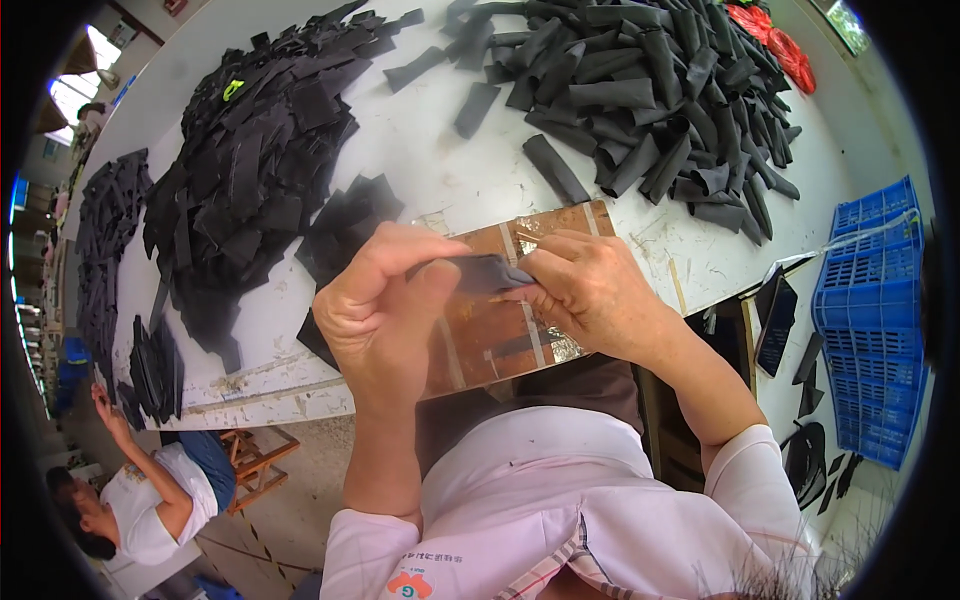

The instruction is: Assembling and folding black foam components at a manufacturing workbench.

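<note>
Gripping a black piece (478,272) near the table edge (260,407), both hands (375,300) (590,285) have white tabletop (430,150) beyond, between dark piles (250,170) (640,95)

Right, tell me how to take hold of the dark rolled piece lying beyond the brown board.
Probably best pinched across its middle from the left: the rolled piece lies slantwise, with bare tabletop on that side, while the heap crowds its right. Its near end sits close to the brown board, leaving less finger room there.

White table (440,150); wooden stool (256,464) on floor (318,455); bright window (72,92) upper left.
</note>
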Motion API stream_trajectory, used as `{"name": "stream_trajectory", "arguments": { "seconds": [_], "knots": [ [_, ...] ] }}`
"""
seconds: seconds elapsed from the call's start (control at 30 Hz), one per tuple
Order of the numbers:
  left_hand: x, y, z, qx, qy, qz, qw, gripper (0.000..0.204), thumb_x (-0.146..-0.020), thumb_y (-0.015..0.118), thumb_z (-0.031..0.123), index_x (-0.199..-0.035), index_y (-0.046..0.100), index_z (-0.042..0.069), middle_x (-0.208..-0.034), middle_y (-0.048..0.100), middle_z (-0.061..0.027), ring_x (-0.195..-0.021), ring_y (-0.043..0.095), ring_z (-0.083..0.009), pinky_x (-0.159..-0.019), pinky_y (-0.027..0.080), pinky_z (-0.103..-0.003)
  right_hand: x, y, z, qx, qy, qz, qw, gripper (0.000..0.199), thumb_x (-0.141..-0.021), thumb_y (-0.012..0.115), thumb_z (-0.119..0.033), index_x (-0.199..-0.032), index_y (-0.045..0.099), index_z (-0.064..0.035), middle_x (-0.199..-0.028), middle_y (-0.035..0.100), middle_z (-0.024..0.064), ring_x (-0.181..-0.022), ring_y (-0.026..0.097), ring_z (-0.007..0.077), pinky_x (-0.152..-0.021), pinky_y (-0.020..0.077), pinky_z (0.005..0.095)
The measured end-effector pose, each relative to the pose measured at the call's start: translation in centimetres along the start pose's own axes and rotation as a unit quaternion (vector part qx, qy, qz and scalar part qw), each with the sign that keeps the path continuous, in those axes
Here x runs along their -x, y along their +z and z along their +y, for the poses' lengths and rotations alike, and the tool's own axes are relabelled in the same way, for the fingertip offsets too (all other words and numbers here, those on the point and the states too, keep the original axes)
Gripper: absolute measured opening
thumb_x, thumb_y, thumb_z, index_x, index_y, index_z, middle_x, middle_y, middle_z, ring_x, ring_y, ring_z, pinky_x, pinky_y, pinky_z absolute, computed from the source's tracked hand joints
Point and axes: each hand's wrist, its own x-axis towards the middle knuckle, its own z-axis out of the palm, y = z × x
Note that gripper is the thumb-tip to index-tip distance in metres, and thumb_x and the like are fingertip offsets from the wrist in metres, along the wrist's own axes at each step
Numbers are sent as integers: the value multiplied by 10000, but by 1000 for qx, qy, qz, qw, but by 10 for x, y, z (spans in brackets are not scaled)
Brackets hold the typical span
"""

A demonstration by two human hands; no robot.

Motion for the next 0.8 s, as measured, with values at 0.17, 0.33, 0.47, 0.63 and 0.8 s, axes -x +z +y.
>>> {"name": "stream_trajectory", "arguments": {
  "seconds": [0.17,0.33,0.47,0.63,0.8],
  "knots": [
    [7,13,-10,28,-25,-8,999,119,-785,614,99,-818,605,-16,-745,580,-56,-678,522,-96,-635,412,-203,5,17,7,-92,-9,39,995,234,-753,608,-191,-643,469,-38,-553,465,101,-514,490,289,-452,370,377],
    [29,-16,-38,-230,-44,185,955,110,-776,583,47,-861,590,-22,-775,592,-91,-671,554,-134,-633,431,-222,-14,-34,6,-278,28,20,960,251,-822,559,-188,-658,517,-3,-517,430,65,-436,445,161,-419,322,273],
    [43,-93,-56,-453,-116,176,866,334,-703,597,38,-1023,522,-19,-999,569,-179,-897,561,-272,-782,433,-338,-42,-39,31,-315,187,283,886,496,-894,358,-428,-838,571,17,-570,467,9,-477,407,70,-459,319,195],
    [77,-117,-52,-604,-197,26,772,398,-687,634,62,-1054,502,-13,-1049,532,-213,-986,500,-348,-842,401,-370,30,19,-1,-402,253,160,865,434,-890,400,-389,-807,566,4,-550,450,12,-506,403,64,-464,308,191],
    [85,-125,-64,-653,-146,48,742,116,-744,568,25,-847,588,-26,-930,587,-167,-844,564,-314,-749,443,-359,48,55,-32,-429,255,-4,867,337,-867,498,-273,-768,559,43,-590,493,44,-544,457,105,-509,388,250]
  ]
}}
